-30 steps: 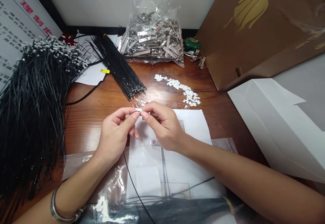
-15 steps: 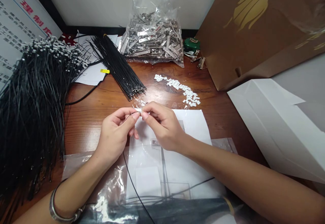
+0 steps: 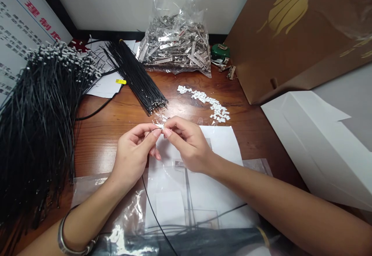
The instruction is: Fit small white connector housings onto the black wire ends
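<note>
My left hand [image 3: 136, 147] is closed, with a thin black wire [image 3: 151, 203] pinched between thumb and forefinger. From beneath that hand the wire hangs down over the papers toward the front edge of the view. Touching its tip is my right hand [image 3: 186, 141], closed in a pinch at the wire's end. A small white connector housing seems to be in this pinch, mostly covered by the fingertips. Beyond my hands lies a loose row of white connector housings [image 3: 205, 98]. A bundle of black wires [image 3: 139, 81] with metal-tipped ends rests farther back on the left.
A big heap of black wires with white ends [image 3: 37, 112] fills the left side. At the back stands a clear bag of metal clips [image 3: 177, 43], with a green tape measure [image 3: 220, 51] beside it. A brown box [image 3: 279, 47] and white carton [image 3: 316, 143] border the right.
Both hands keep the same pinch at the wire's end. The whole view has shifted very slightly; nothing was taken up or let go.
</note>
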A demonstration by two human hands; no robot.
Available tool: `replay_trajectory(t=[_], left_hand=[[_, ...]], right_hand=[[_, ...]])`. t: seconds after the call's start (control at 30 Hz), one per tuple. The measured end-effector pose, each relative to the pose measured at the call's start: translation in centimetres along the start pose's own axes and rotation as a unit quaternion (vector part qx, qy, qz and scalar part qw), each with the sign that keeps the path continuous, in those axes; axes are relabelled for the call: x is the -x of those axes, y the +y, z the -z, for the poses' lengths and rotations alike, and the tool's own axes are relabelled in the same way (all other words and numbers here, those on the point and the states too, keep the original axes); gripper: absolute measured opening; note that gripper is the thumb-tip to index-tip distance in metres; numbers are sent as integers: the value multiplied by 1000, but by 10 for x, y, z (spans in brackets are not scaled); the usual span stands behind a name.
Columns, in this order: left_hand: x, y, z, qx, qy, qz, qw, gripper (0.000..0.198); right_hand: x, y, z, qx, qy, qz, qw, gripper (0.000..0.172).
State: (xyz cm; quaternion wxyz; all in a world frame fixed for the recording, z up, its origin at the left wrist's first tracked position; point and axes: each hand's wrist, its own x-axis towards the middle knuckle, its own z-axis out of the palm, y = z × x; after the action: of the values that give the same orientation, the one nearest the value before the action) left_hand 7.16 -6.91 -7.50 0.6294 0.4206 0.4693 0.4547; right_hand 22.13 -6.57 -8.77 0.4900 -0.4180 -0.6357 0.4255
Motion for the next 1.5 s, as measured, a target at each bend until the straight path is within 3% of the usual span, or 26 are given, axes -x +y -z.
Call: replay_trajectory(t=[0.37,0.8,1.03,1.5], left_hand=[[0,1,-3,-32,13,-4,999,12],[2,6,-6,-70,29,0,997,14],[1,8,-8,-62,39,-1,997,14],[3,10,-10,-67,38,5,997,13]], right_hand=[[0,3,1,-35,-15,-32,999,18],[1,0,0,10,-6,-6,1000,18],[0,-1,0,-22,-21,-55,998,21],[-1,0,3,-10,-38,-22,999,23]])
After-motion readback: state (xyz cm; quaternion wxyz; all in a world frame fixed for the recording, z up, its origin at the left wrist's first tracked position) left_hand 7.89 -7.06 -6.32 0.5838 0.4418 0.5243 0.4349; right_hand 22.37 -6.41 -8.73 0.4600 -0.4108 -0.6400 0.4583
